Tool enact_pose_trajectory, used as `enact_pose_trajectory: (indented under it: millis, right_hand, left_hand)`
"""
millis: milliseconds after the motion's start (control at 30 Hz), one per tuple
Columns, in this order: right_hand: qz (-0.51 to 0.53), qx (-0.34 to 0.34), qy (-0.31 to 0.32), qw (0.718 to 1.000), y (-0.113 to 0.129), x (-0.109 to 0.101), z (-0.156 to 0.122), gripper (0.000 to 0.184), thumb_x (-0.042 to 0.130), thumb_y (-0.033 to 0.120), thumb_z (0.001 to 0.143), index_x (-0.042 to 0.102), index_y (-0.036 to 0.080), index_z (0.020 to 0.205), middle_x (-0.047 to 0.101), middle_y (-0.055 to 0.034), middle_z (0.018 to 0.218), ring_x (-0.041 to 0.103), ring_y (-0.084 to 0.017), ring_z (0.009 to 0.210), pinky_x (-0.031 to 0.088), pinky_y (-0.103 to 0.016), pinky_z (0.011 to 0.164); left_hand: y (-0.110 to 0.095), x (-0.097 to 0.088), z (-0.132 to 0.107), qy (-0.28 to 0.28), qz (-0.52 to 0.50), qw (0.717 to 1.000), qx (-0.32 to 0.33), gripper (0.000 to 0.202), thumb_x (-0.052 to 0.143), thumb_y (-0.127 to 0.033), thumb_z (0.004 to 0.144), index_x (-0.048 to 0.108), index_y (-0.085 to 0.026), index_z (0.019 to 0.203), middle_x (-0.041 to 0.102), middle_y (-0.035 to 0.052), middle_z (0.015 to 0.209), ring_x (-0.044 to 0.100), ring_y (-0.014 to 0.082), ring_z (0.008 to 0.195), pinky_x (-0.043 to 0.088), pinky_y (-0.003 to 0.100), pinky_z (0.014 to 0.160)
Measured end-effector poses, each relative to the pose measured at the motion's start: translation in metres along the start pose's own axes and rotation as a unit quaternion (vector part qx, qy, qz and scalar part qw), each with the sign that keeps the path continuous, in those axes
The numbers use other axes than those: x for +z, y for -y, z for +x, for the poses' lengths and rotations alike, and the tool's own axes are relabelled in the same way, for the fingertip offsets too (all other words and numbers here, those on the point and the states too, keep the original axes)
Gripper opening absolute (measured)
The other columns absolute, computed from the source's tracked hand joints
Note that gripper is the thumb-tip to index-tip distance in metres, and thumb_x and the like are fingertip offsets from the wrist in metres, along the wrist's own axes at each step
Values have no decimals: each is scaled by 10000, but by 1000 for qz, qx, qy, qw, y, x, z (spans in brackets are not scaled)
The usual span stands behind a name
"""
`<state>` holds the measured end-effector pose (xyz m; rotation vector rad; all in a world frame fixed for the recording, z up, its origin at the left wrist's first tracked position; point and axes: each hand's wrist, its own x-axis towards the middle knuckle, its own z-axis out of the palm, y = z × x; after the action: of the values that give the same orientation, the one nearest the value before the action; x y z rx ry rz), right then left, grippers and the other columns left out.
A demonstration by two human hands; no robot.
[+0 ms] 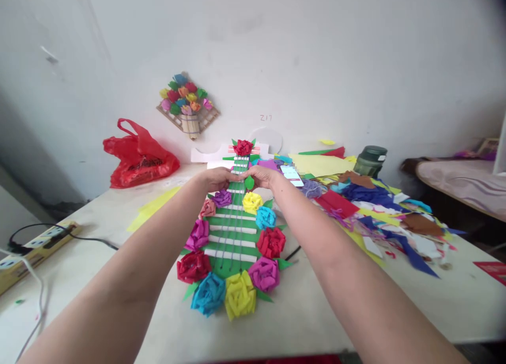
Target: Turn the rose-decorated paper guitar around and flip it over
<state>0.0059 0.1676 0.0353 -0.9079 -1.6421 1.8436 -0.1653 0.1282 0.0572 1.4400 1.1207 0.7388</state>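
Head view: both hands (pixel 241 179) pinch the green paper guitar's (pixel 233 237) neck.

a pale table (pixel 454 306) is carrying a green paper guitar (pixel 233 237) ringed with paper flowers at its middle. a red bag (pixel 138 156) is sitting at the back left, a power strip (pixel 35 248) is lying at the left edge, and paper scraps (pixel 375 206) are spreading across the right.

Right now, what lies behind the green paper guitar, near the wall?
Behind the green paper guitar, a white foam board lies at the wall, with a round white piece beside it. The guitar's red rose covers their middle part.
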Motion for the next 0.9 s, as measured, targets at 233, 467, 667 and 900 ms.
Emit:
enact_pose_trajectory:
  millis: [233,467,667,900]
  right_hand:
    - [-60,12,-42,997,-2,-12,-7,457,652,580,716,613,125,696,678,-103,620,654,-207,538,534,-299,471]
    - [-176,-11,-56,983,-9,-12,-18,342,825,392,572,663,104,663,694,-73,623,629,-139,500,523,-223,486]
    - [-204,-36,-85,975,-9,-4,-11,235,820,244,592,631,107,563,639,-27,502,590,-103,449,502,-193,475]
    - [-212,-19,-107,971,-11,1,-16,224,774,153,634,592,122,507,595,-7,430,545,-88,402,462,-166,414]
  left_hand:
    - [18,-8,7,-28,-85,996,5,406,871,-257,418,683,-145,760,698,42,754,625,164,670,474,268,640]
    - [15,-4,8,-43,-101,994,-23,460,875,-243,392,678,-139,794,709,70,737,663,225,718,509,326,703]
    - [17,-1,10,-47,-85,995,-20,500,864,-254,402,672,-140,850,705,60,732,655,216,688,503,322,682]
    - [13,-2,4,-81,-39,996,-18,761,837,-229,432,600,-195,1154,696,69,906,644,192,684,469,287,606]
